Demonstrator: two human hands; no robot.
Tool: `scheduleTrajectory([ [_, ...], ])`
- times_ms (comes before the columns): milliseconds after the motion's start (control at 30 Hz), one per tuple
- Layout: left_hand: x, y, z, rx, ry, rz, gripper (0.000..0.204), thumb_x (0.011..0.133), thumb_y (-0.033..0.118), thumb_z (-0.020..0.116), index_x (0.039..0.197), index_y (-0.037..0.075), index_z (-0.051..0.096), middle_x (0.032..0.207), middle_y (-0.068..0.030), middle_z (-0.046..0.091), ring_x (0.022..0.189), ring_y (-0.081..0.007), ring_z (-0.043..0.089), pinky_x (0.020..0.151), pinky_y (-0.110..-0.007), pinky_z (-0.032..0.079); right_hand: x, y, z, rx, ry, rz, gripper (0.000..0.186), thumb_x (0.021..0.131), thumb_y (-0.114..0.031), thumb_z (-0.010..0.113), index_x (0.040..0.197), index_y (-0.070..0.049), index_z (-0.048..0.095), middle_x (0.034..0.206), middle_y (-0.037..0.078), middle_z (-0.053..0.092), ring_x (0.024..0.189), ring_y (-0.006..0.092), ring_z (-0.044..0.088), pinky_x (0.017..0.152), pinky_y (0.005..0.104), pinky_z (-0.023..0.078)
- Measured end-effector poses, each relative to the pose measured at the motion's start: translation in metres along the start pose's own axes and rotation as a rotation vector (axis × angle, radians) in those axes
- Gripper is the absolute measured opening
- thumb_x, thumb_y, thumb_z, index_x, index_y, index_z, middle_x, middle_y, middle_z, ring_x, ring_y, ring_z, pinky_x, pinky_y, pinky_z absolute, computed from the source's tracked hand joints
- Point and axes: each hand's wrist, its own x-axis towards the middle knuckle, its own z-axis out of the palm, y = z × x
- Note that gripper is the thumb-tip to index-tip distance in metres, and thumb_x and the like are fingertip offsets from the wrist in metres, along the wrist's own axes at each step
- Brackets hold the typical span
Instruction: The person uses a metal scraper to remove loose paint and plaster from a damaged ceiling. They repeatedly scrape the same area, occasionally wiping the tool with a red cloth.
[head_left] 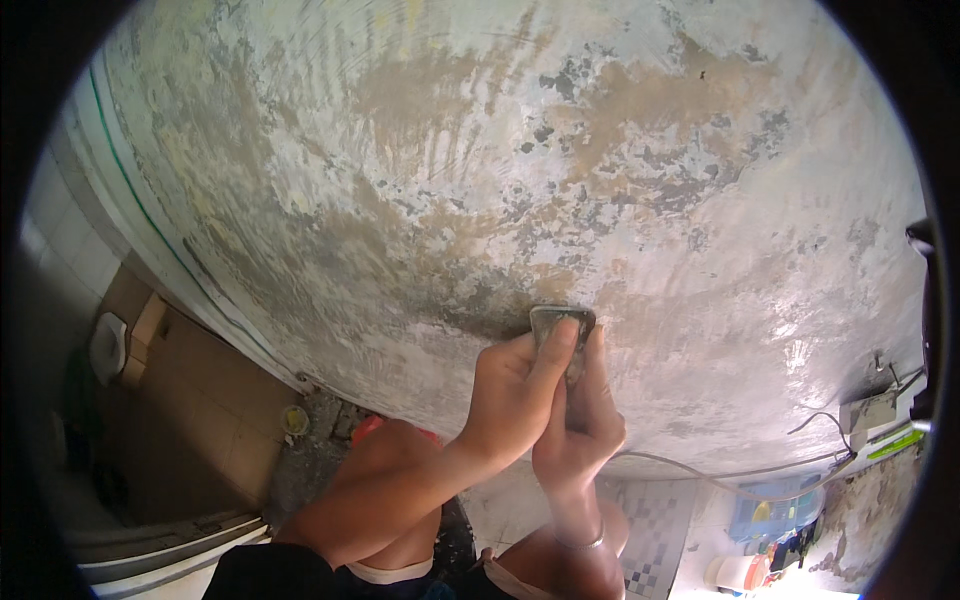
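My left hand (510, 390) grips a small rectangular metal scraper (548, 316), its thumb pressed on the flat face. My right hand (585, 420) is on the same tool from the right, fingers along its side. The scraper's upper edge lies against the mottled plastered wall (620, 160), which has white, tan and grey patches. Much of the tool is hidden under my hands.
My bent knees (385, 455) are below. At left are a doorway with a tiled floor (220, 420), a white fixture (110, 348) and a small container (295, 420). At lower right are a cable (720, 490), a blue crate (760, 515) and a white bucket (735, 572).
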Motion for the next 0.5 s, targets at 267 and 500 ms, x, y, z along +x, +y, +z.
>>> scheduleTrajectory([
  [267, 0.0031, 0.0022, 0.0005, -0.002, -0.004, 0.062, 0.040, 0.106, 0.033, 0.060, 0.082, 0.002, 0.070, 0.070, 0.0091, 0.057, 0.068, 0.0004, 0.044, 0.057, -0.021, 0.036, 0.0047, -0.0009, 0.0048, 0.021, 0.032, -0.005, 0.055, 0.090, 0.008, 0.064, 0.144, 0.001, 0.055, 0.074, 0.012, 0.067, 0.071, 0.0032, 0.053, 0.059, 0.0217, 0.046],
  [500, 0.0057, 0.0085, 0.0046, -0.030, 0.022, 0.043, 0.039, 0.105, 0.033, 0.061, 0.083, 0.002, 0.071, 0.069, 0.0090, 0.058, 0.067, 0.0007, 0.045, 0.056, -0.020, 0.035, 0.0075, -0.0072, 0.0047, 0.024, 0.018, 0.014, 0.054, 0.090, 0.008, 0.064, 0.143, 0.002, 0.055, 0.073, 0.011, 0.067, 0.071, 0.0034, 0.054, 0.060, 0.0221, 0.047],
])
